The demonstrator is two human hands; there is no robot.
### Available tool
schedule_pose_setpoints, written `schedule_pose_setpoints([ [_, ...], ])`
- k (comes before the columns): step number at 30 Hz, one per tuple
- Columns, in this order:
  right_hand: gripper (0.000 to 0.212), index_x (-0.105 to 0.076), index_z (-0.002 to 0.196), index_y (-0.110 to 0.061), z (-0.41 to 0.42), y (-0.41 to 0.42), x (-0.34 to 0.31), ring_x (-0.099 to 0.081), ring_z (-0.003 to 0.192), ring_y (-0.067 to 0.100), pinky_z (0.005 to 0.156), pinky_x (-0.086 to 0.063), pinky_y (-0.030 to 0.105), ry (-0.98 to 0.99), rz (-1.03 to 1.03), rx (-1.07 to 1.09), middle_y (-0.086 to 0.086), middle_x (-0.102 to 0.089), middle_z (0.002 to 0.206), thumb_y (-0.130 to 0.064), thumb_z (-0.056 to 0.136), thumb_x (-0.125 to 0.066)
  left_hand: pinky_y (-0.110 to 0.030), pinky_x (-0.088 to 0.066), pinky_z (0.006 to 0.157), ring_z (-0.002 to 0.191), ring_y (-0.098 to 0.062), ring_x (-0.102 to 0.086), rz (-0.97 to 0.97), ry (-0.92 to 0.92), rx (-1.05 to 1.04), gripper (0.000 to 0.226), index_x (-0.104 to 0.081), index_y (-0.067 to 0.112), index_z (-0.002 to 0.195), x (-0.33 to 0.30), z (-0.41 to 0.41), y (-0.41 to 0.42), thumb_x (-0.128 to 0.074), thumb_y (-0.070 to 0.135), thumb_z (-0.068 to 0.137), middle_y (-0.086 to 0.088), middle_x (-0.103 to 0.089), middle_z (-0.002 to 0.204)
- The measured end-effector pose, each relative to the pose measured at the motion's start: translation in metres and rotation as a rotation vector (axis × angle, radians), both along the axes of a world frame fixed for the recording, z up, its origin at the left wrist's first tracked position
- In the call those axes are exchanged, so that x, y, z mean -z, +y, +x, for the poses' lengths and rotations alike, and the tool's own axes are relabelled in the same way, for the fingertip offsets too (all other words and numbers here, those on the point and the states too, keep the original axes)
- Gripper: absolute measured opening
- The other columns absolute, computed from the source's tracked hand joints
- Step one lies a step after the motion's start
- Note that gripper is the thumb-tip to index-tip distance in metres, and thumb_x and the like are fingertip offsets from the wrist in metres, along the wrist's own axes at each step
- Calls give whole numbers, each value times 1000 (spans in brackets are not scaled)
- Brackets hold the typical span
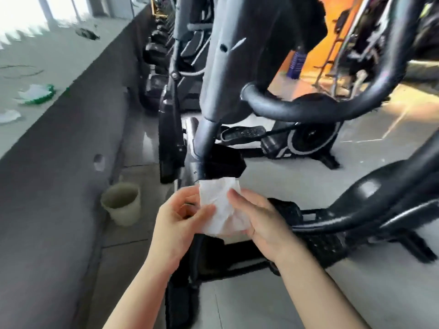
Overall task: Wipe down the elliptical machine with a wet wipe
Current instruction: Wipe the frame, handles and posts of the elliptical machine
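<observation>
Both hands hold a white wet wipe (219, 205) in front of me, low in the view. My left hand (177, 222) pinches its left edge with thumb and fingers. My right hand (259, 219) cups it from the right, thumb on top. The wipe is crumpled and partly spread. Just beyond it rises the grey upright column (221, 67) of the elliptical machine, with a curved black handlebar (297, 108) to the right and a black textured pedal (325, 241) under my right wrist.
A pale bin (121, 203) stands on the tiled floor at the left, beside a grey ledge (59, 150). On the ledge lie a green-and-white wipe packet (38, 93) and a used wipe (9, 115). More machines line the left wall; another black arm (392, 198) crosses at right.
</observation>
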State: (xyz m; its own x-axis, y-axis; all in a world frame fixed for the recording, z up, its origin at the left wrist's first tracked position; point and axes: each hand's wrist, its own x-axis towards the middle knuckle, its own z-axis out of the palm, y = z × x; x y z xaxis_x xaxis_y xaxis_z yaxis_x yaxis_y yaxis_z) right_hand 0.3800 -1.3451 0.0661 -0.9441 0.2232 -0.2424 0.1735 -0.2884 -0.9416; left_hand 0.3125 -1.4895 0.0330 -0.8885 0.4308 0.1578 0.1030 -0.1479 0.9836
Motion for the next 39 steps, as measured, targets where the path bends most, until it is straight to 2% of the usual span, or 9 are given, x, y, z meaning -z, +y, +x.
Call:
schedule_pose_setpoints([
  [4,28,-66,112,-16,34,29,-28,-71,91,22,54,-58,38,-58,155,128,7,-71,107,-29,87,-64,-32,-51,67,74,-24,-63,-45,178,180,22,-71,31,92,-17,-7,53,-74,11,84,0,-71,85],
  [7,23,-66,108,-10,59,54,-55,-70,87,25,54,-59,39,7,159,319,15,-69,107,-24,92,-57,-29,-52,69,78,-19,-64,17,254,308,16,-70,38,89,-41,-1,92,-72,27,77,4,-70,85],
  [13,18,-67,105,-14,85,77,-106,-71,92,17,78,-59,33,348,480,691,5,-75,99,-15,98,-50,-10,-45,73,87,-4,-64,220,529,375,15,-67,43,93,-97,4,141,-63,45,79,18,-67,95],
  [16,16,-68,103,-24,92,82,-121,-68,98,9,86,-55,27,431,927,837,-6,-73,101,-24,98,-53,-9,-44,73,88,-3,-62,300,616,388,11,-65,36,96,-118,-2,158,-64,35,85,21,-65,94],
  [19,26,-70,107,-11,97,96,-153,-61,101,5,93,-45,15,488,1761,1043,-7,-70,103,-13,96,-46,-9,-44,74,86,-1,-62,401,616,436,12,-66,31,95,-137,-7,180,-61,23,87,20,-65,92],
  [23,37,-69,109,5,102,134,-204,-50,123,29,111,-38,38,341,2617,1039,19,-64,121,-5,104,-33,-9,-43,80,92,-1,-61,446,665,523,12,-65,30,97,-154,-12,208,-58,24,89,14,-64,96],
  [26,36,-68,113,2,108,152,-192,-44,130,31,117,-28,34,-34,2709,874,17,-58,132,-3,102,-34,-5,-36,86,101,9,-54,398,756,579,16,-61,32,104,-150,-22,220,-55,26,90,20,-60,103],
  [32,30,-70,106,-1,111,127,-159,-50,127,27,112,-37,38,-327,2687,656,12,-63,127,-1,95,-42,-1,-33,87,103,13,-50,389,743,715,19,-64,20,113,-143,-38,221,-59,20,94,18,-57,108],
  [39,22,-68,105,3,105,126,-303,-57,119,35,99,-45,40,-351,3004,655,17,-66,120,5,86,-59,-4,-16,106,129,-2,-33,551,761,556,37,-55,18,133,-209,-32,241,-51,21,96,0,-45,140],
])
